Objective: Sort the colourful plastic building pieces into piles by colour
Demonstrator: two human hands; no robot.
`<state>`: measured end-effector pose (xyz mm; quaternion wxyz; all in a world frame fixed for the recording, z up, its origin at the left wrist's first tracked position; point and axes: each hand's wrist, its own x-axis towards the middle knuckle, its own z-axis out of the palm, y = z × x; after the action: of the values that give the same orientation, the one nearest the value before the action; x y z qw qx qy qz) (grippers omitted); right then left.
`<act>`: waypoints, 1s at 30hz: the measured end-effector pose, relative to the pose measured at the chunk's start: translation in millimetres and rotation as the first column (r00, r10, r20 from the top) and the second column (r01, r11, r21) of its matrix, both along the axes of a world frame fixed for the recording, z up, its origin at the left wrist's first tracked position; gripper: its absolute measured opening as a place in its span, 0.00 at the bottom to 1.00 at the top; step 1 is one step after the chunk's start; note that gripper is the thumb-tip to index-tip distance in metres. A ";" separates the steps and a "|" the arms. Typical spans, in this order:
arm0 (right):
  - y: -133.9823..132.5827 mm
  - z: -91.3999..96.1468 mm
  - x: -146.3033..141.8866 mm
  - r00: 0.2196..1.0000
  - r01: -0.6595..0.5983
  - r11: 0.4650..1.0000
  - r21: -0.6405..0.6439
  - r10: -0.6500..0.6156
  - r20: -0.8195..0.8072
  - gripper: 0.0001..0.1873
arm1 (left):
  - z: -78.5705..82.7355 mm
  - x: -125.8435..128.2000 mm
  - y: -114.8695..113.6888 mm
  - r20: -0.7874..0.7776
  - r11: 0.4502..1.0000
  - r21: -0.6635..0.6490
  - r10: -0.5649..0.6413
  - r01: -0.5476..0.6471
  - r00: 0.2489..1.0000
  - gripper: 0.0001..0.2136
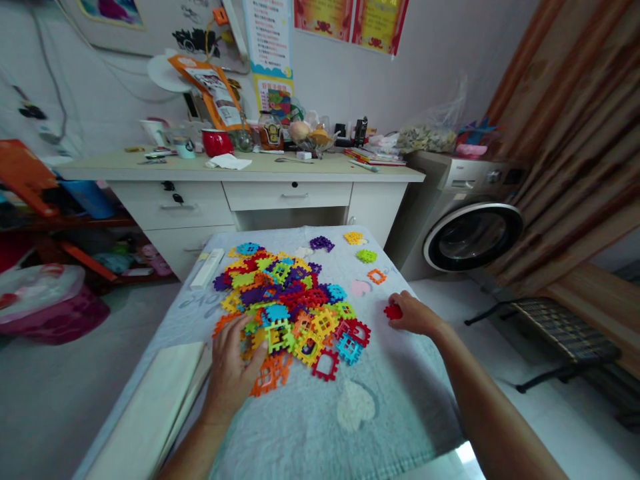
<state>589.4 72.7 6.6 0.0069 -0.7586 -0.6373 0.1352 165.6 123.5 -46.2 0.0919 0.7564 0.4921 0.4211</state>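
Note:
A heap of colourful plastic interlocking tiles [287, 303] lies on a pale blue towel [380, 413] spread over a small table. My left hand [235, 363] rests palm down at the heap's near left edge, its fingers curled onto orange and yellow tiles; whether it grips one I cannot tell. My right hand [413, 313] sits to the right of the heap, its fingers closed on a small red tile [393, 311]. A few loose tiles lie apart at the far right: purple [321, 243], yellow [354, 237], green [367, 256], orange [377, 276] and pink [360, 288].
A white heart patch [355, 405] shows on the towel. A white box [207, 268] lies at the table's far left, a flat pale board [150, 407] at its near left. Behind stand a cluttered desk [240, 170] and a washing machine [470, 227]; a folded rack [555, 333] lies right.

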 end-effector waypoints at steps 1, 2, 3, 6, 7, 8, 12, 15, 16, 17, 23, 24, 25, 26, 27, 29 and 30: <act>1.3 -1.4 1.0 1.000 0.008 1.000 0.022 -0.008 0.002 0.21 | -0.3 -0.1 -0.1 0.000 1.000 0.002 0.000 0.000 1.000 0.22; 3.8 -2.7 3.0 1.000 0.023 0.999 0.043 -0.024 0.002 0.20 | -0.6 -0.3 -0.2 -0.001 1.000 0.003 0.000 0.000 1.000 0.22; 7.2 -3.8 5.7 0.999 0.044 0.997 0.062 -0.044 0.003 0.20 | -0.9 -0.3 -0.1 -0.001 1.000 0.005 0.000 0.000 1.000 0.22; 18.7 -6.0 14.1 0.995 0.096 0.992 0.086 -0.099 0.028 0.22 | -1.6 -0.3 0.4 -0.002 1.000 0.015 0.003 -0.003 1.000 0.22; 22.5 -6.5 15.5 0.993 0.104 0.991 0.089 -0.108 0.040 0.24 | -1.8 -0.2 0.6 -0.003 1.000 0.016 0.005 -0.005 1.000 0.22; 26.2 -7.3 15.7 0.993 0.106 0.990 0.095 -0.111 0.051 0.26 | -1.9 0.0 0.9 -0.004 1.000 0.016 0.006 -0.006 1.000 0.22; 41.1 -14.0 5.7 0.991 0.102 0.981 0.165 -0.114 0.065 0.27 | -2.1 0.2 1.2 -0.011 1.000 0.002 0.003 -0.003 1.000 0.22; 50.4 -23.7 -3.7 0.981 0.154 0.968 0.200 -0.173 0.085 0.27 | -2.0 -0.6 1.0 -0.006 1.000 0.000 0.004 -0.004 1.000 0.22; 52.3 -27.0 -5.4 0.977 0.174 0.964 0.200 -0.195 0.092 0.28 | -2.1 -1.0 1.0 -0.005 1.000 0.003 0.004 -0.004 1.000 0.22; 53.5 -29.8 -6.2 0.973 0.187 0.962 0.197 -0.209 0.095 0.28 | -2.2 -1.4 0.9 -0.006 1.000 0.005 0.004 -0.004 1.000 0.21; 49.7 -32.9 -0.9 0.977 0.183 0.965 0.190 -0.201 0.077 0.26 | -3.0 -0.9 1.0 -0.013 1.000 0.010 0.001 -0.001 1.000 0.22; 49.0 -31.6 -0.1 0.977 0.185 0.964 0.192 -0.202 0.068 0.27 | -2.7 -0.4 0.9 -0.011 1.000 0.006 -0.001 0.001 1.000 0.22; 48.8 -30.3 0.4 0.977 0.190 0.962 0.195 -0.205 0.062 0.27 | -2.1 0.0 0.8 -0.008 1.000 -0.001 -0.003 0.003 1.000 0.22; 49.3 -29.1 0.4 0.976 0.192 0.962 0.195 -0.208 0.060 0.27 | -1.5 0.4 0.6 -0.006 1.000 -0.008 -0.006 0.006 1.000 0.22; 50.7 -28.0 0.0 0.976 0.194 0.962 0.193 -0.209 0.063 0.28 | -1.0 0.7 0.4 -0.005 1.000 -0.015 -0.009 0.009 1.000 0.22; 55.6 -26.4 -1.6 0.975 0.194 0.963 0.186 -0.210 0.074 0.28 | -0.1 0.8 0.1 -0.002 1.000 -0.025 -0.010 0.010 1.000 0.22; 58.9 -25.8 -2.8 0.975 0.194 0.963 0.185 -0.211 0.075 0.28 | 0.0 0.6 -0.1 -0.002 1.000 -0.026 -0.010 0.010 1.000 0.22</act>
<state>586.6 131.6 -19.2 0.0578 -0.8219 -0.5653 0.0407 166.2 123.4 -46.2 0.1034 0.7580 0.4939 0.4134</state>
